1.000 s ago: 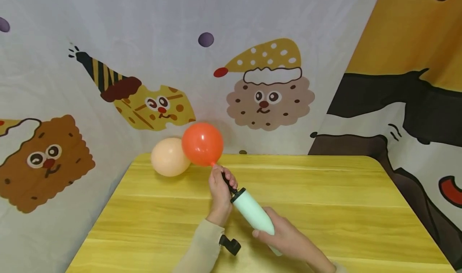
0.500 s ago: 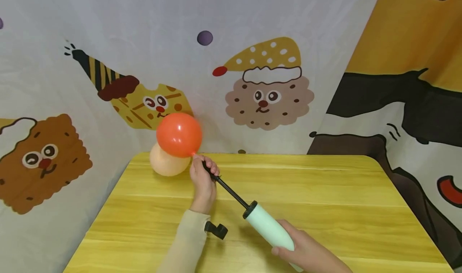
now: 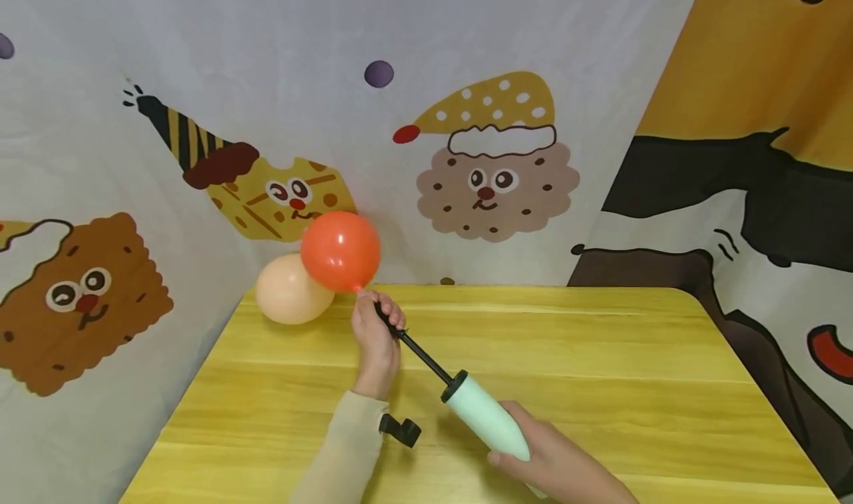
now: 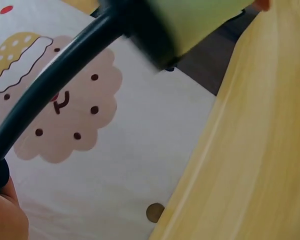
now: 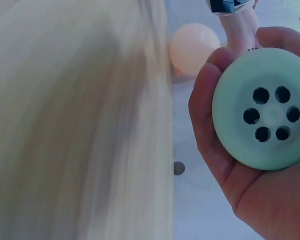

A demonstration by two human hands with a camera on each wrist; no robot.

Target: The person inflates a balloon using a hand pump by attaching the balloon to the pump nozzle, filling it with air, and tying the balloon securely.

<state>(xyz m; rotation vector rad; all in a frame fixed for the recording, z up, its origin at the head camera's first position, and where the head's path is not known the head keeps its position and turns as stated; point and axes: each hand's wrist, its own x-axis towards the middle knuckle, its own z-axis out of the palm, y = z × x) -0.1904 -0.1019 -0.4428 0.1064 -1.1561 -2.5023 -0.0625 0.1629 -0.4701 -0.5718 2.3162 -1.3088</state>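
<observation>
My left hand (image 3: 376,326) grips the black nozzle end of a mint-green balloon pump, with the neck of an inflated orange-red balloon (image 3: 340,251) right at its fingertips. The pump's black rod (image 3: 426,357) is drawn out between the two hands. Curled round the mint-green barrel (image 3: 486,419) is my right hand (image 3: 549,456). In the right wrist view the barrel's round end cap (image 5: 272,111) shows several dark holes. The left wrist view catches the black rod (image 4: 55,75) and only an edge of the left hand (image 4: 7,215).
A peach balloon (image 3: 293,289) sits at the back left of the wooden table (image 3: 600,378), partly overlapped by the orange-red one. Behind the table hangs a cloth (image 3: 426,30) printed with cartoon biscuits. A black strap mount (image 3: 400,430) sticks out from the left wrist.
Both hands moved apart, drawing the rod out of the barrel, then closed slightly. The orange-red balloon went left with the left hand, and the peach balloon has shifted left.
</observation>
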